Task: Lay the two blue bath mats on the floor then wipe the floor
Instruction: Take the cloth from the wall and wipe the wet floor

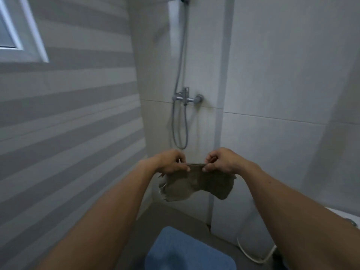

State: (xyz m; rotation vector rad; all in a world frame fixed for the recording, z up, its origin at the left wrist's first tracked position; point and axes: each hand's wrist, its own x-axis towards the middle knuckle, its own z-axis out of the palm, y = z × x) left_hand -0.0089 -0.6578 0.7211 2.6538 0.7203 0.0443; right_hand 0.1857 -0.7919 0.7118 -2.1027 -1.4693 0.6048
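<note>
While both arms reach forward at chest height, the left hand [171,161] and the right hand [220,160] each pinch the top edge of a worn grey-brown cloth [196,184] between thumb and curled fingers, stretching that edge taut between them; the rest of the cloth hangs slack and ragged below. The cloth is held in the air, well above the floor [175,215] and in front of the tiled shower wall [272,75].

Task objects: 1 blue bath mat [187,254] lies flat on the dark floor at the lower centre, directly beneath the arms. A 2nd mat is not in view, so its placement cannot be confirmed.

Step in hand, as judged: the laying step appears at least half done, and the cloth is being opened out in readiness for wiping. The next move would call for lowering the cloth to the bare floor beside the mat and pressing it flat under 1 palm, keeping clear of the mat's edge.

Fixtures: a chrome mixer tap [187,97] with a looped shower hose [180,131] on the far wall; a window frame [33,36] at upper left; a white hose [253,256] at lower right.

Containers: a white rim [346,215] at the right edge may belong to a basin or toilet; its contents are hidden.
</note>
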